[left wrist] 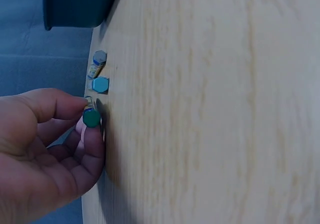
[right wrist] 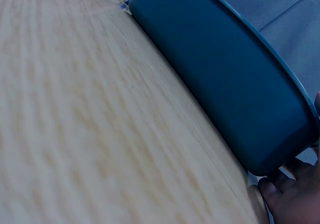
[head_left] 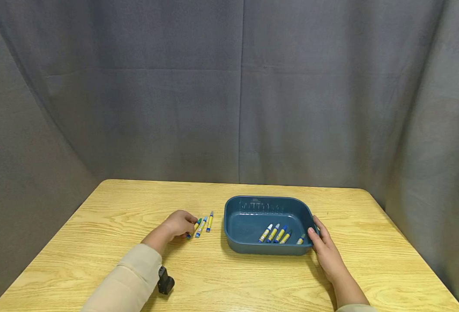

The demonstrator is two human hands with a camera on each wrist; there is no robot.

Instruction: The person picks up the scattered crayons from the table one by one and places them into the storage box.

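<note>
My left hand (head_left: 179, 224) pinches a green crayon (left wrist: 91, 117) between thumb and fingertips, at the left of a small row on the table. Beside it lie a light blue crayon (head_left: 201, 227) and a crayon with a greyish tip (head_left: 210, 221), both in yellow wrappers. A dark blue plastic basin (head_left: 249, 248) stands to the right of them, holding several crayons (head_left: 280, 234) near its front wall. With the thumb over the rim, my right hand (head_left: 326, 250) grips the basin's right end; its other fingers show under the outer corner in the right wrist view.
The wooden table (head_left: 221, 286) has rounded far corners. Grey curtains (head_left: 175, 108) hang behind it and on both sides. A small black camera (head_left: 165, 281) is fixed at the left sleeve's cuff.
</note>
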